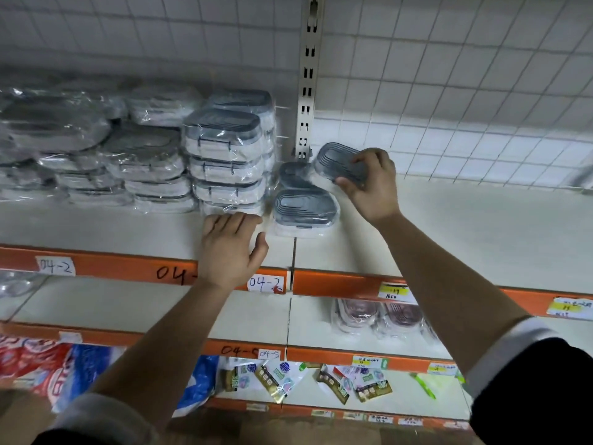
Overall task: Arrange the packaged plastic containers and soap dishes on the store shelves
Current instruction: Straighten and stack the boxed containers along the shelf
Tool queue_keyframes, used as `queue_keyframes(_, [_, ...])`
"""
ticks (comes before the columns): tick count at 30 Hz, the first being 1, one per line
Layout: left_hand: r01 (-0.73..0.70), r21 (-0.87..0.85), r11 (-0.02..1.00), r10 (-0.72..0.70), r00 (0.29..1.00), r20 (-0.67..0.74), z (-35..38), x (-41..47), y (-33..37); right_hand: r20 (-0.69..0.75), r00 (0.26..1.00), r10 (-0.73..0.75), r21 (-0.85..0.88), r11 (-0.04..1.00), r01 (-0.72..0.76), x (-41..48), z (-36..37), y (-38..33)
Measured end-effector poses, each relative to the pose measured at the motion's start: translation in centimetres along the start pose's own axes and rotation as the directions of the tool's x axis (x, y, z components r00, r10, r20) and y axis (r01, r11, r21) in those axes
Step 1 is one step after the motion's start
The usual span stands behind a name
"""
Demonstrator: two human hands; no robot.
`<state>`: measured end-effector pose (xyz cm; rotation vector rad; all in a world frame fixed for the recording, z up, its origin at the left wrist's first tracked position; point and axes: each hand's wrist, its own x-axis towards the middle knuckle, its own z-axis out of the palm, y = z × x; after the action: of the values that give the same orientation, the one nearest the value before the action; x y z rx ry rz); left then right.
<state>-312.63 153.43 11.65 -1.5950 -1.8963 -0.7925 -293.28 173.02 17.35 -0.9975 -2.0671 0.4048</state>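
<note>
A wrapped container (335, 158) is held tilted over the shelf (481, 226), the right grip (372, 184) curled round it. The left grip (229, 248) is laid flat, empty, against the stack (224, 155). A drop is risked should the glossy wrap slip.

Top shelf (465, 232) carrying wrapped container stacks (224, 149) at left; single grey-lidded containers (305, 208) lying just beside them. Lower shelf (160, 303) holding pink soap dishes (378, 316).

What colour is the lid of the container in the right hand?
Grey, with raised oval rings, on the container; head view.
</note>
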Motion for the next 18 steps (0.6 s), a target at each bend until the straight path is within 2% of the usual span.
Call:
queue_keyframes(4, [-0.001,-0.011,1.0,0.001,1.0,-0.03,0.1,0.0,-0.2,0.159,0.982,-0.1,0.01,0.995,0.1,2.6,2.5,-1.1])
queue_keyframes(9, [0.011,-0.026,1.0,-0.012,0.999,-0.042,-0.1,0.1,0.0,0.249,0.952,-0.179,0.042,0.984,0.174,4.6,4.7,-1.6])
queue_keyframes(12, [0.012,-0.02,1.0,-0.013,0.999,-0.032,-0.1,0.1,-0.1,0.219,0.961,-0.172,0.011,0.985,0.173,4.8,5.5,-1.3])
queue_keyframes(15, [0.009,-0.012,1.0,-0.01,0.999,-0.051,-0.1,0.1,-0.2,0.137,0.975,-0.177,-0.169,0.965,0.199,4.5,5.8,-1.1])
queue_keyframes(18, [-0.004,-0.013,1.0,0.003,0.999,-0.052,0.0,0.0,-0.2,0.133,0.976,-0.172,-0.247,0.948,0.201,3.9,5.7,-1.3])
